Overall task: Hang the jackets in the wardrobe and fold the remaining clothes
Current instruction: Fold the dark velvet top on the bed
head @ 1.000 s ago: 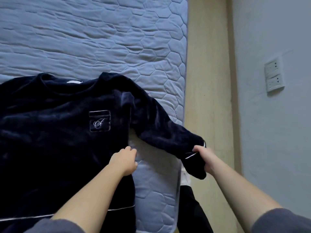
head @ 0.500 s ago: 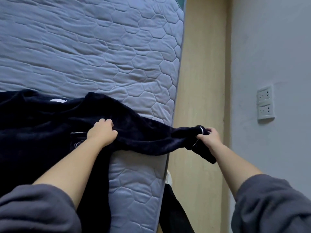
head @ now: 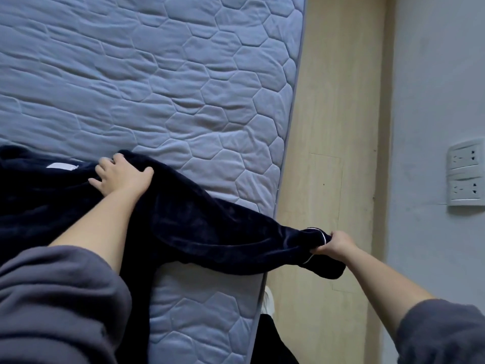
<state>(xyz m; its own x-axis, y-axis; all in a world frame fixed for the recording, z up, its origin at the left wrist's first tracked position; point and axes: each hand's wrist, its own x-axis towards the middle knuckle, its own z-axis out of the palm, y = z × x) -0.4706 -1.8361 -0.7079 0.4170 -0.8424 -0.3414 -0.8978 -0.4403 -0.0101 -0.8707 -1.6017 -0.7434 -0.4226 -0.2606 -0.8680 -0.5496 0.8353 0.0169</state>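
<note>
1. At lower right of the frame, the right hand (head: 334, 245) curls tight round the white-piped cuff of a sleeve (head: 236, 237), held out above pale wooden floor (head: 333, 101).
2. Left of centre, the left hand (head: 123, 177) presses spread, straight fingers on the shoulder of the dark navy velvety top (head: 39, 206).
3. That top lies at left on a grey-blue quilted mattress (head: 183, 74).

Bed (head: 183, 74): far part and right side bare, open to a hand. Near left is covered by the top (head: 52, 206), with the left hand (head: 120, 177) on it. Sleeve (head: 223, 232) crosses the bed's right edge, pulled straight by the right hand (head: 333, 245), and spans part of the narrow floor (head: 336, 127) strip. Wall (head: 433, 101) closes the right, sockets (head: 465, 172) on it. Bare bed patch near, under the sleeve.
</note>
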